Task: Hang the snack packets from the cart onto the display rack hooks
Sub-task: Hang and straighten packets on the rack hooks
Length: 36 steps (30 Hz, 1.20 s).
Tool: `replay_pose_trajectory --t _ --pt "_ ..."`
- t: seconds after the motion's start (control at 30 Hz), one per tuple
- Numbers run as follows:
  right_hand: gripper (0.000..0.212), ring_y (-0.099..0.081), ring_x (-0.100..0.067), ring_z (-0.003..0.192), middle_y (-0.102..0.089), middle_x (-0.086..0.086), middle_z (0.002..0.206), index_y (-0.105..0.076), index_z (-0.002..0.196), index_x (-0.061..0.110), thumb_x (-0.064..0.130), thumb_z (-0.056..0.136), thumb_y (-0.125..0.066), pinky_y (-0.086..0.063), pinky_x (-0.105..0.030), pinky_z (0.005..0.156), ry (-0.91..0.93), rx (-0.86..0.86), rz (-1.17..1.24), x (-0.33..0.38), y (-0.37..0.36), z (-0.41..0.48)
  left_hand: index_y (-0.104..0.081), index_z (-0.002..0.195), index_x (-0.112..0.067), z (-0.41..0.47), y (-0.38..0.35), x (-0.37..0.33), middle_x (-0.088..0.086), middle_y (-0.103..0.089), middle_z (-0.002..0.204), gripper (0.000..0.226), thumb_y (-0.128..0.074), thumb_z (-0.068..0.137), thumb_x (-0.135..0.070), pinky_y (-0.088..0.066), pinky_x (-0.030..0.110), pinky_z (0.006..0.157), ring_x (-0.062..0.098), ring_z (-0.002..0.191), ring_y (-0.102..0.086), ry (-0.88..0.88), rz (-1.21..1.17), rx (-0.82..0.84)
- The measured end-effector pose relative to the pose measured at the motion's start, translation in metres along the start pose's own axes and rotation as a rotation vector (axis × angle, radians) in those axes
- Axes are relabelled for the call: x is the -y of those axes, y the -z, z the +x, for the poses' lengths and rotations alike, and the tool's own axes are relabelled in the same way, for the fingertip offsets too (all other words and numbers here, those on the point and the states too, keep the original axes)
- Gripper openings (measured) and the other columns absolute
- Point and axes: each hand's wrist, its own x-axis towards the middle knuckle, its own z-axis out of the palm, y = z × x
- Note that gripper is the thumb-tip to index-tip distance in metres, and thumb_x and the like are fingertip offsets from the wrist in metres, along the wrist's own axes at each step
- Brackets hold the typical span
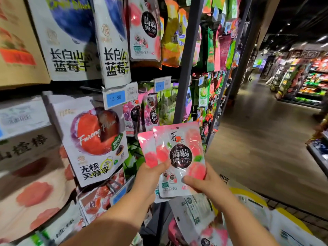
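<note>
Gripping two packets (179, 153) with left hand (150, 176) and right hand (204, 183); risking rear one slipping out from loose, fanned overlap.

- The display rack (186, 68) has dark metal uprights, and rows of snack packets hang close together on it.
- In the top row, two white blueberry packets (113, 43) hang side by side, with a pink peach jelly packet (144, 29) just right of them.
- In the row below hangs a white plum packet (95, 139), tilted, with purple grape jelly packets (142, 114) beside it.
- Blue price tags (116, 98) sit between the two rows.
- The yellow-rimmed cart (252, 196) stands on the wood-look floor (266, 139).
- Loose packets (195, 215) lie in the cart, one with its white back up.
</note>
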Motion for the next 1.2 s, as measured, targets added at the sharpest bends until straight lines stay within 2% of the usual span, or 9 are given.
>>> replay_pose_trajectory --t 0.13,0.37,0.47,0.57,0.63,0.73,0.9,1.07,1.2 --pt "0.075 -0.073 -0.027 0.088 -0.075 -0.012 0.1 -0.066 0.111 0.009 0.032 0.043 -0.089 -0.058 -0.037 0.072 0.04 0.041 0.16 0.012 0.008 0.018 -0.069 0.104 -0.006 0.012 -0.014 -0.011 0.015 -0.075 0.094 0.03 -0.078 0.078 -0.017 -0.054 0.056 0.086 0.036 0.088 -0.072 -0.01 -0.006 -0.025" --pt "0.061 -0.064 -0.045 0.105 -0.067 -0.028 0.114 -0.068 0.113 0.002 0.019 0.057 -0.087 -0.045 -0.062 0.099 0.066 0.103 0.469 0.031 0.022 0.056 -0.07 0.094 -0.002 0.026 -0.041 -0.046 0.016 -0.075 0.089 0.028 -0.078 0.073 -0.018 -0.058 0.039 0.073 0.029 0.081 -0.073 -0.095 0.033 0.03" --pt "0.056 -0.069 -0.04 0.097 -0.068 -0.027 0.112 -0.066 0.114 0.0 0.011 0.062 -0.081 -0.056 -0.05 0.084 0.138 0.173 0.528 0.045 0.029 0.064 -0.072 0.097 -0.002 0.032 -0.048 -0.062 0.015 -0.075 0.094 0.056 -0.088 0.058 -0.039 -0.052 0.052 0.093 0.034 0.092 -0.071 -0.121 0.132 0.037" --pt "0.063 -0.071 -0.036 0.087 -0.069 -0.027 0.107 -0.061 0.112 -0.006 0.013 0.057 -0.085 -0.058 -0.04 0.067 0.175 0.187 0.581 0.056 0.032 0.069 -0.071 0.102 -0.009 0.036 -0.053 -0.079 0.012 -0.075 0.099 0.067 -0.085 0.057 -0.056 -0.048 0.055 0.098 0.033 0.098 -0.069 -0.161 0.218 0.092" --pt "0.072 -0.072 -0.034 0.082 -0.071 -0.026 0.101 -0.062 0.103 -0.004 0.021 0.043 -0.094 -0.058 -0.039 0.063 0.201 0.19 0.6 0.064 0.032 0.073 -0.062 0.117 -0.004 0.036 -0.057 -0.089 0.016 -0.073 0.105 0.069 -0.077 0.066 -0.048 -0.05 0.052 0.096 0.033 0.101 -0.069 -0.14 0.137 0.136" --pt "0.039 -0.072 -0.028 0.071 -0.074 -0.018 0.086 -0.068 0.079 0.008 0.015 0.048 -0.091 -0.058 -0.035 0.055 0.228 0.184 0.652 0.075 0.036 0.081 -0.042 0.138 -0.004 0.039 -0.06 -0.1 0.019 -0.066 0.12 0.082 -0.078 0.071 -0.034 -0.049 0.054 0.096 0.034 0.113 -0.062 -0.123 -0.039 0.201" --pt "0.026 -0.071 -0.03 0.073 -0.073 -0.02 0.087 -0.071 0.072 0.015 0.018 0.052 -0.089 -0.06 -0.038 0.058 0.257 0.212 0.69 0.097 0.04 0.095 -0.052 0.127 -0.015 0.033 -0.063 -0.116 0.019 -0.067 0.119 0.05 -0.063 0.079 -0.018 -0.045 0.057 0.101 0.035 0.114 -0.062 -0.195 0.001 0.29" --pt "0.041 -0.071 -0.028 0.079 -0.072 -0.019 0.095 -0.075 0.072 0.02 0.036 0.041 -0.096 -0.059 -0.039 0.069 0.308 0.23 0.603 0.121 0.044 0.107 -0.055 0.121 -0.018 0.031 -0.068 -0.135 0.014 -0.072 0.11 0.029 -0.053 0.093 -0.011 -0.058 0.046 0.083 0.028 0.099 -0.07 -0.271 0.039 0.279" --pt "0.077 -0.07 -0.03 0.086 -0.072 -0.018 0.101 -0.066 0.101 0.007 0.044 0.04 -0.095 -0.057 -0.038 0.073 0.344 0.207 0.515 0.144 0.044 0.115 -0.057 0.116 -0.019 0.032 -0.069 -0.149 0.008 -0.072 0.11 0.031 -0.065 0.087 -0.012 -0.055 0.037 0.086 0.023 0.101 -0.07 -0.435 0.139 0.104"
